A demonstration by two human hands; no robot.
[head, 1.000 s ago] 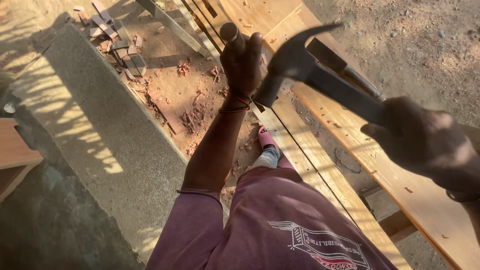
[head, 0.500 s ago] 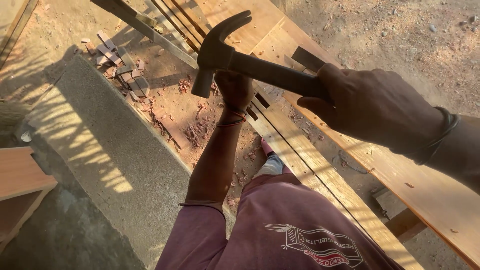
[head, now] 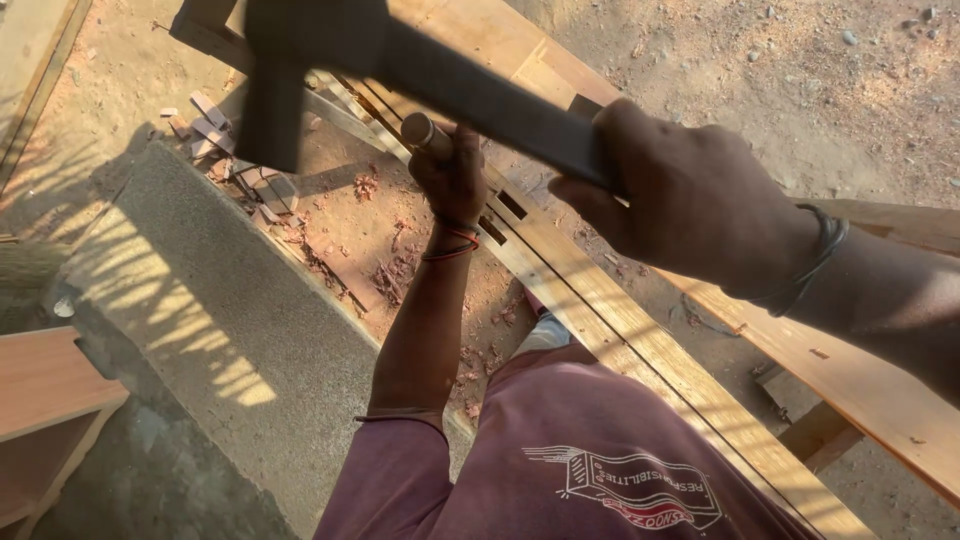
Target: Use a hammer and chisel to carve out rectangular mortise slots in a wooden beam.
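Our right hand (head: 690,205) gripped a raised hammer (head: 400,65); our left hand (head: 455,175) clasped a chisel handle (head: 422,130) on the grooved plank (head: 640,340).

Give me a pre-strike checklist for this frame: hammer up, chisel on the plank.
1. Right hand gripped on the dark hammer handle: ok, fingers wrapped around it.
2. Left hand closed around the round-topped wooden chisel handle: ok.
3. Chisel top exposed above the fist: ok, the butt shows.
4. Chisel tip seated by the rectangular mortise slots in the long pale wooden plank: cannot tell, the hand hides the tip.
5. Hammer head lined up over the chisel: cannot tell, blurred and offset in this view.
6. Foot clear of the strike line: ok, below the plank.
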